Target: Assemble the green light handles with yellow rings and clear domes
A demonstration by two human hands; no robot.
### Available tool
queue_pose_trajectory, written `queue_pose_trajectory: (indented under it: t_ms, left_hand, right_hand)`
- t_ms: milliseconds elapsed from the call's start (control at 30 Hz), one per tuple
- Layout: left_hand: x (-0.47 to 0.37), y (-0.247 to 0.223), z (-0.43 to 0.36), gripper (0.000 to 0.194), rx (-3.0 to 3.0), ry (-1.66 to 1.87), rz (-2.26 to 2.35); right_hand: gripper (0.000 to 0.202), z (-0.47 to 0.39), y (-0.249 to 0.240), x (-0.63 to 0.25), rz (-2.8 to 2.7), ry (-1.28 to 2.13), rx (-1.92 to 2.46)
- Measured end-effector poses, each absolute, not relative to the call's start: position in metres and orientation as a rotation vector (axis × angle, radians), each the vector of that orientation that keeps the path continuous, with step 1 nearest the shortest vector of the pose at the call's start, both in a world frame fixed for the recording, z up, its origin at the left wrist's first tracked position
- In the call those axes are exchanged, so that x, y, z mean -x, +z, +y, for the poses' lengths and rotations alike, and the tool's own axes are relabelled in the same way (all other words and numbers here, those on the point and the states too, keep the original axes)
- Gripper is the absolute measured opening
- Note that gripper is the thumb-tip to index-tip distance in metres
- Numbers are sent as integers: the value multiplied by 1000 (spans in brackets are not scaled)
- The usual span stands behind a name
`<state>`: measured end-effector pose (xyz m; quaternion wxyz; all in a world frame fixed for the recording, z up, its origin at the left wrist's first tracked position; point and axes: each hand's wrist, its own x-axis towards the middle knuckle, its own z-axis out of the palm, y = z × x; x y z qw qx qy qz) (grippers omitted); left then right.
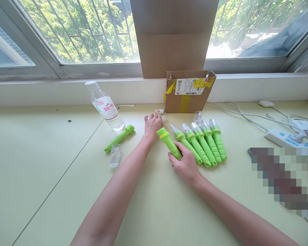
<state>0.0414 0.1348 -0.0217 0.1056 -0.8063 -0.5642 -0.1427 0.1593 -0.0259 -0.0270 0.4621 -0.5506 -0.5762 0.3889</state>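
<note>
My right hand [185, 162] is wrapped round the lower part of a green flashlight-like tube [170, 145], whose threaded end has no clear cap on it. My left hand [153, 127] reaches to the table beside a small white cylindrical piece [159, 111]; its fingers are bent and apart, and what lies under them is partly hidden. Right of the held tube, several green tubes with clear caps [206, 141] lie side by side. Another uncapped green tube [120, 138] lies left of my left forearm, with a loose clear cap [115, 155] below it. A second clear cap [197, 117] stands behind the row.
A water bottle [105, 107] stands at the back left. An open cardboard box [188, 99] is against the windowsill. At the right are a power strip [284, 137], white cables [242, 114] and a blurred-out object [282, 181].
</note>
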Motion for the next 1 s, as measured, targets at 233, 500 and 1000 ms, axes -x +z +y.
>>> queue_pose_trajectory:
  t_ms: [233, 500, 1000]
  left_hand:
    - [-30, -21, 116, 19, 2399, -950, -1850]
    - [-10, 26, 95, 51, 2837, -1962, -2083]
    - [15, 60, 80, 35, 3408, -1681, -2033]
  right_hand:
    - [20, -26, -28, -160, -1435, 951, 1364]
    - [21, -27, -26, -160, -1430, 940, 1369]
    - [22, -30, -28, -162, -1420, 906, 1403]
